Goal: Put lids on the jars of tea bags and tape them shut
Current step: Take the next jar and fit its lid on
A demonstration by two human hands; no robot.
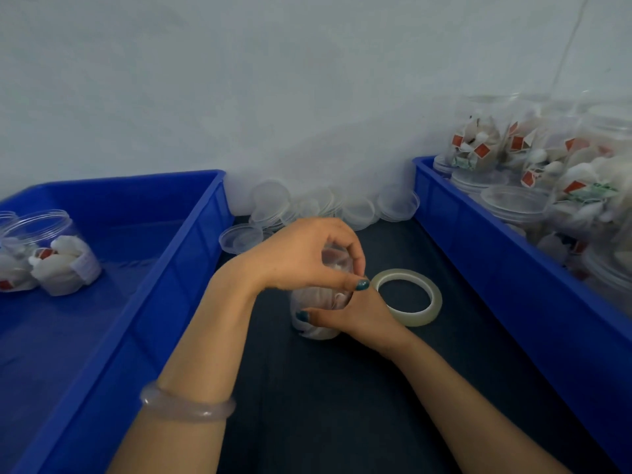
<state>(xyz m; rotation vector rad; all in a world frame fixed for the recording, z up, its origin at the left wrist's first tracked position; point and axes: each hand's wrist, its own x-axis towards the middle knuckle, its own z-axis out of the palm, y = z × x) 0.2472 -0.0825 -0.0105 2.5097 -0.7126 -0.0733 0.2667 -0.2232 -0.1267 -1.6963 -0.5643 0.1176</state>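
A clear jar of tea bags [313, 314] stands upright on the dark mat [342, 388] between two blue bins. My left hand [301, 254] is curled over its top, fingers around the lid [333, 258]. My right hand [355, 316] grips the jar's side from the right, thumb across its front. A roll of clear tape [408, 297] lies flat on the mat just right of the jar, touching neither hand. Much of the jar is hidden by my hands.
A blue bin [191, 254] on the left holds a couple of lidded jars [58, 254]. The blue bin [513, 268] on the right is crowded with open jars of tea bags [478, 145]. Several loose clear lids [307, 206] are piled against the wall.
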